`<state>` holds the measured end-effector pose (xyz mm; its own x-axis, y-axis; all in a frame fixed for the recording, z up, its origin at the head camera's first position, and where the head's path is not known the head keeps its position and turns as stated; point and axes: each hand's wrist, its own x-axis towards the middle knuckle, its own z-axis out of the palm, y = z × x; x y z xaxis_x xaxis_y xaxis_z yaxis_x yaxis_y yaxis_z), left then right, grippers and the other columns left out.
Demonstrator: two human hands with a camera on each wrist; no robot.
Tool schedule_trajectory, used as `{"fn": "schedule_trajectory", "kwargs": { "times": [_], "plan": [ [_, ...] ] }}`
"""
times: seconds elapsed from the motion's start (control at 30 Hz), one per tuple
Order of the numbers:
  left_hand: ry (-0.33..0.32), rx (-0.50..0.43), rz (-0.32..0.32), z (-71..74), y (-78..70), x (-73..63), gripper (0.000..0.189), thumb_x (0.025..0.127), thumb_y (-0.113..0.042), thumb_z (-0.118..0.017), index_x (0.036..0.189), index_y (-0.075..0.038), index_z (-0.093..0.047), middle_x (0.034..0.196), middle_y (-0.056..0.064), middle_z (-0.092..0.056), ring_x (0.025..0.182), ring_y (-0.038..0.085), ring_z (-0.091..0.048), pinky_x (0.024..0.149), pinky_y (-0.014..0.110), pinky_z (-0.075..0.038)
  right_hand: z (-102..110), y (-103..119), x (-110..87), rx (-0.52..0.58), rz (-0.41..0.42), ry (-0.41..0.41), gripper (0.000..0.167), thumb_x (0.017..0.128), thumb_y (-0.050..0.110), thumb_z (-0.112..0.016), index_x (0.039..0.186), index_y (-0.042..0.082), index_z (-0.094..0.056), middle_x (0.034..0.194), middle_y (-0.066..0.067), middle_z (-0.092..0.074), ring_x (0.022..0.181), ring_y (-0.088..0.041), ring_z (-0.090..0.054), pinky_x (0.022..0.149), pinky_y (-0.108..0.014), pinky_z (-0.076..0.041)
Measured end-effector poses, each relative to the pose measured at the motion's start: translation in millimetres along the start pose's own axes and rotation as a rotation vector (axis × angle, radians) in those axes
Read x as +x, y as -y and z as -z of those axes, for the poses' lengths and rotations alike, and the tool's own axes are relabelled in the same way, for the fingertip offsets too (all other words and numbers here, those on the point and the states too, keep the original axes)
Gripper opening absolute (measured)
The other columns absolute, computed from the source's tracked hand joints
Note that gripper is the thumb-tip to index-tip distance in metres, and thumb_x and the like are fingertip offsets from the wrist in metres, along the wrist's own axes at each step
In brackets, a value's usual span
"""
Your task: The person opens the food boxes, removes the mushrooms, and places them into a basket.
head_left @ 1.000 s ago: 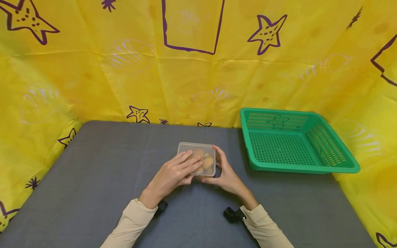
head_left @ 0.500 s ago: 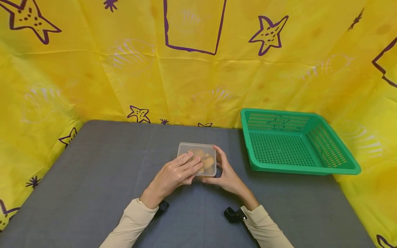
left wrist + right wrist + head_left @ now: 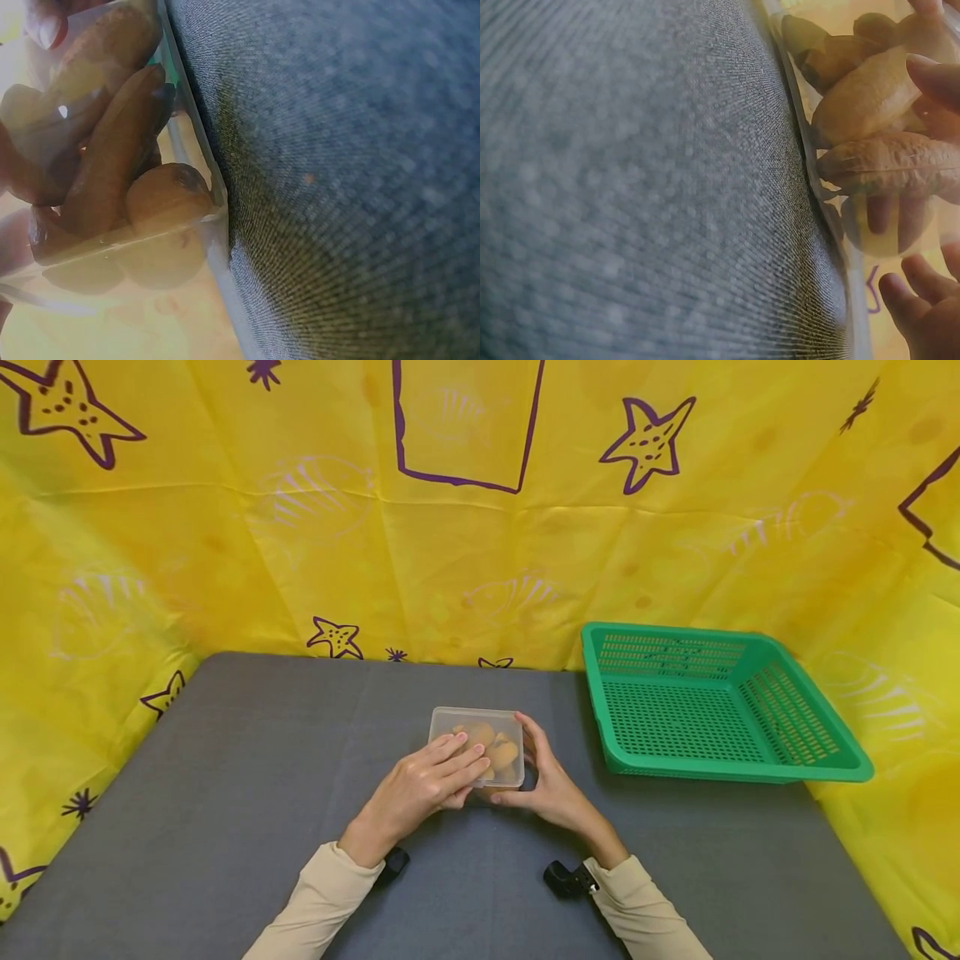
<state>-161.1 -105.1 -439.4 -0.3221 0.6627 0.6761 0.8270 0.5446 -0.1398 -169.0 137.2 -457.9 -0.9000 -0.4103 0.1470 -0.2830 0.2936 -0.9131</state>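
Note:
A see-through plastic food box (image 3: 489, 719) with a lid stands at mid-table. Several brown oblong pieces (image 3: 161, 199) with wrinkled skins lie inside; I cannot tell their kind. My left hand (image 3: 410, 792) holds the box from the near left, its fingers laid over the lid and its thumb low by the front. With its fingers round the right side and its thumb at the front wall, my right hand (image 3: 553, 787) grips the box. The left fingers cover part of the lid in the head view. Fingertips (image 3: 904, 296) of the right hand show beside the box in the right wrist view.
A green slotted plastic basket (image 3: 738, 770) stands on the grey tabletop (image 3: 225, 793) at the right rear. Yellow cloth (image 3: 450, 568) with starfish and fish drawings hangs behind the table and at both sides.

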Motion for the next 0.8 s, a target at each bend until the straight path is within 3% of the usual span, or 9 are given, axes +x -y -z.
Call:
{"fn": "schedule_trajectory", "kwargs": {
  "times": [0.23, 0.47, 0.57, 0.8],
  "plan": [
    [-0.031, -0.056, 0.016, 0.8, 1.3, 2.5, 0.047, 0.072, -0.011, -0.084, 0.118, -0.013, -0.074, 0.117, 0.002, -0.074, 0.111, 0.025, -0.069, 0.098, 0.04, -0.055, 1, 1, 0.7, 0.006, 0.01, 0.013, 0.117, 0.074, 0.015, -0.088, 0.159, 0.019, -0.008, 0.165, -0.014, -0.018, 0.151, -0.034, -0.023, 0.119, -0.059, -0.028],
    [-0.001, -0.179, 0.072, 5.6, 2.4, 2.5, 0.046, 0.074, -0.01, -0.085, 0.119, -0.011, -0.074, 0.122, 0.004, -0.072, 0.118, 0.029, -0.065, 0.101, 0.038, -0.054, 1, -1, 0.1, 0.022, 0.013, 0.02, 0.117, 0.074, 0.013, -0.088, 0.159, 0.023, -0.009, 0.163, -0.015, -0.022, 0.148, -0.033, -0.028, 0.118, -0.057, -0.031],
    [-0.016, -0.213, 0.075, 6.9, 3.9, 3.6, 0.047, 0.072, -0.013, -0.087, 0.117, -0.009, -0.074, 0.12, 0.005, -0.073, 0.118, 0.03, -0.065, 0.102, 0.04, -0.053, 1, -1, -0.2, 0.019, 0.016, 0.02, 0.117, 0.073, 0.013, -0.088, 0.159, 0.023, -0.009, 0.163, -0.014, -0.022, 0.148, -0.033, -0.028, 0.117, -0.057, -0.031],
    [-0.012, -0.226, 0.15, 14.4, 9.6, 3.5, 0.046, 0.074, -0.02, -0.087, 0.116, -0.009, -0.073, 0.12, 0.008, -0.071, 0.119, 0.03, -0.062, 0.107, 0.042, -0.049, 2, -1, -0.1, 0.022, 0.009, 0.017, 0.12, 0.073, 0.013, -0.089, 0.16, 0.019, -0.006, 0.163, -0.014, -0.023, 0.146, -0.034, -0.033, 0.117, -0.057, -0.031]
  ]
}}
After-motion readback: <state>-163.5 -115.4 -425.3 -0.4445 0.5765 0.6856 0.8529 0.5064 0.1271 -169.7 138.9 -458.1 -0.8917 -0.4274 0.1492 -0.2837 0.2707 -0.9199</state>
